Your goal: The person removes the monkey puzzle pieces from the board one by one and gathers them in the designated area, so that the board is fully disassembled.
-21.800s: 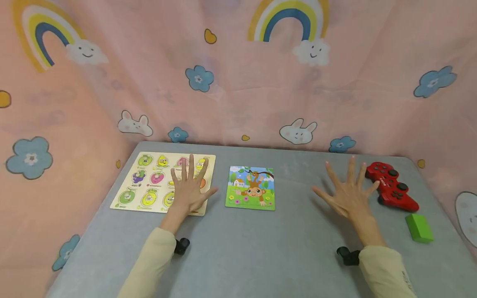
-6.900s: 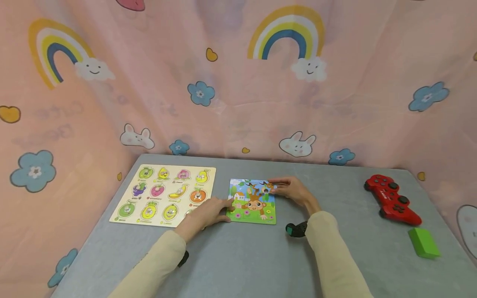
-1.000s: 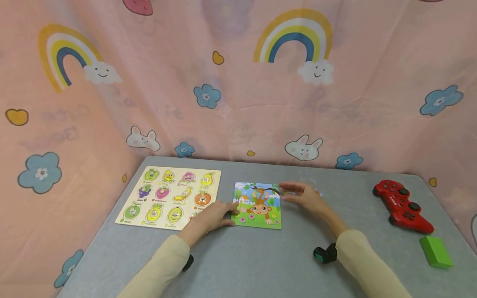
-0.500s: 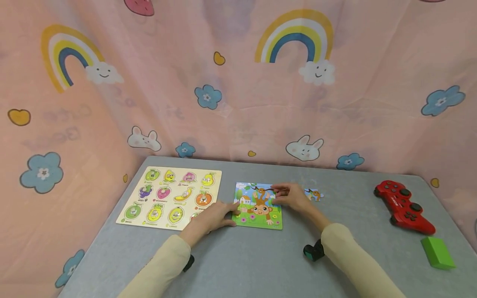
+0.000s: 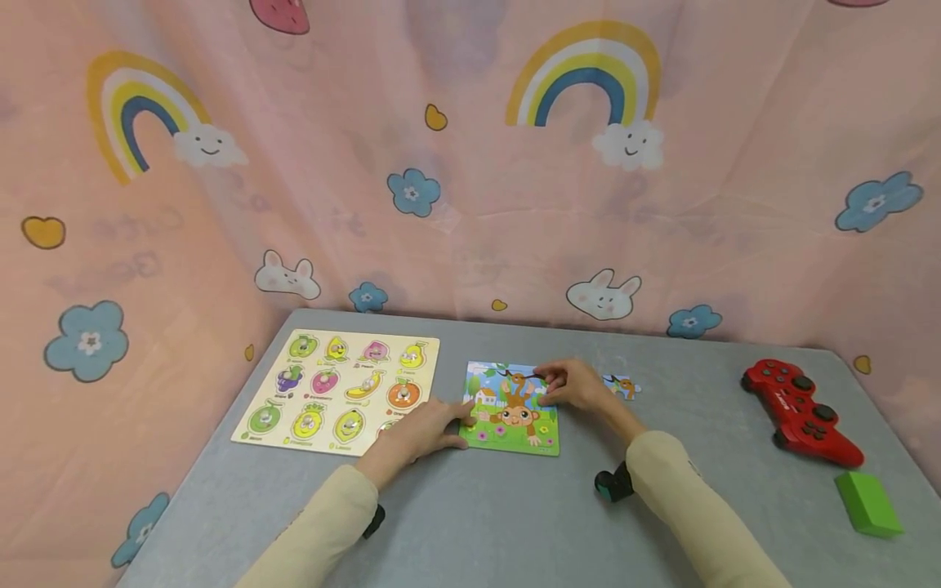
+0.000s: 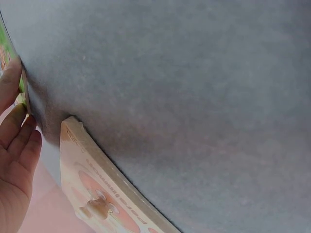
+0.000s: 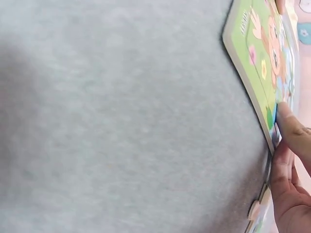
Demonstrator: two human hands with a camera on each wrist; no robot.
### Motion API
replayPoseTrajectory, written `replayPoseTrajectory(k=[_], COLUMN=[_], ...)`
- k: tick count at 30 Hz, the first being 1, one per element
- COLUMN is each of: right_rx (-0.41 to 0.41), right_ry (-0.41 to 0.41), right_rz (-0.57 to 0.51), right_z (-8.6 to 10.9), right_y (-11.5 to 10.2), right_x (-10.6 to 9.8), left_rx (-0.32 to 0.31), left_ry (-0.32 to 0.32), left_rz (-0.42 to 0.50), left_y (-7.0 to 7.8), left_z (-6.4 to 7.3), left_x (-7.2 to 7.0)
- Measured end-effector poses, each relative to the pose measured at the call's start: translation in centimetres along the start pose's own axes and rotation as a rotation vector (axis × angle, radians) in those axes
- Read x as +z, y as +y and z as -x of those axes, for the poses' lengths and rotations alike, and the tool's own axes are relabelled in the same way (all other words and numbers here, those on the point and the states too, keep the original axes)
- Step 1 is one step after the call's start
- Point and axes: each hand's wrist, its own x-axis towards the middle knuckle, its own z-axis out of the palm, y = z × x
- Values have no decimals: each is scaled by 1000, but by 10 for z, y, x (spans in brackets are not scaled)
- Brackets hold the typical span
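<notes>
A square jigsaw puzzle (image 5: 507,437) with an upside-down monkey lies flat on the table. My left hand (image 5: 419,429) rests against its left edge, forefinger and thumb touching the border; in the left wrist view the fingers (image 6: 22,138) are loosely bent. My right hand (image 5: 577,388) is over the upper right of the puzzle and pinches at a piece there between thumb and fingers. The right wrist view has the thumb (image 7: 294,133) on the picture side and the fingers low at the edge; the pinched part is mostly hidden. A loose jigsaw piece (image 5: 623,387) lies beyond the right hand.
A wooden fruit peg puzzle (image 5: 246,437) lies to the left, partly under the left hand. At the right are a red game controller (image 5: 797,412) and a green block (image 5: 869,504). A pink printed curtain (image 5: 470,237) hangs along the table's back and sides.
Over the last second my right hand has moved left, from beside the loose piece onto the puzzle's upper right. That loose piece now shows. The left hand keeps its place at the left edge.
</notes>
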Motion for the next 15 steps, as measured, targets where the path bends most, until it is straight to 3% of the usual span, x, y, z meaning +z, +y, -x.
replayPoseTrajectory(k=[7,15], right_rx=[-9,51], right_ry=[-61,-86], right_rz=[43,53], right_z=[-6,-11], right_y=[-2,-8], right_x=[-2,-5], left_rx=[16,10], left_ry=[2,-2], left_rz=[-1,14], left_y=[1,2], left_z=[1,0], left_x=[-1,-1])
